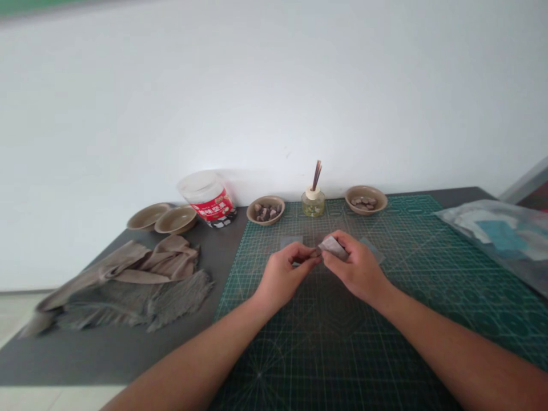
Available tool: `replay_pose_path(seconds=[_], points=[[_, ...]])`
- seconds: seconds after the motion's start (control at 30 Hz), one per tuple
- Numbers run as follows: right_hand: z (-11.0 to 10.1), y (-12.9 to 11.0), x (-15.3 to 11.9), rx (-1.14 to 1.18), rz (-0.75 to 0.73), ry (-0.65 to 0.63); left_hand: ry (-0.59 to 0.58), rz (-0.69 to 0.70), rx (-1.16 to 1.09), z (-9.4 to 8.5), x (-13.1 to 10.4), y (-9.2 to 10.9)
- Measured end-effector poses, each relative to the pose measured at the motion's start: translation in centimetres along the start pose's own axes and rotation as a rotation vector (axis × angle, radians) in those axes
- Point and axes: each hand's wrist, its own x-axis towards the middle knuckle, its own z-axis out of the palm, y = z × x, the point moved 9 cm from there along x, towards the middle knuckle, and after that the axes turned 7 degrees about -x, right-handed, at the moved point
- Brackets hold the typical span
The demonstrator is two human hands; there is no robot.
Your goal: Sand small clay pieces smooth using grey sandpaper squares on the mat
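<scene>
Over the green cutting mat (pixel 385 319), my two hands meet close together. Thumb and fingers of my left hand (pixel 282 274) are closed in a pinch on a small brown piece (pixel 315 253), mostly hidden, that resembles the stones in the bowls. My right hand (pixel 359 268) grips a folded pale grey cloth (pixel 334 248), whose edge touches or nearly touches the brown piece. A clear flat sheet (pixel 291 240) lies behind my left hand, and another clear sheet (pixel 372 250) shows behind the right.
Along the wall stand a bowl (pixel 265 222) of brown stones, a reed diffuser (pixel 314 204) and a bowl (pixel 366 212) of flat brown pieces. To the left are a red-labelled tub (pixel 213 202), two brown bowls (pixel 143 220) and a crumpled scarf (pixel 128 285). A plastic bag (pixel 505 228) lies right.
</scene>
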Motion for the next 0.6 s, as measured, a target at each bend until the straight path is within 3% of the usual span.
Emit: replay_pose_path(seconds=[0.33,0.6], points=[[-0.1,-1.8,-1.1,-0.078,-0.153,0.003,-0.074,-0.062,-0.28,0.2,-0.3,0.0],[0.5,-1.1,-1.1,-0.027,-0.124,-0.086,-0.129,-0.11,-0.327,0.3,-0.5,-0.4]])
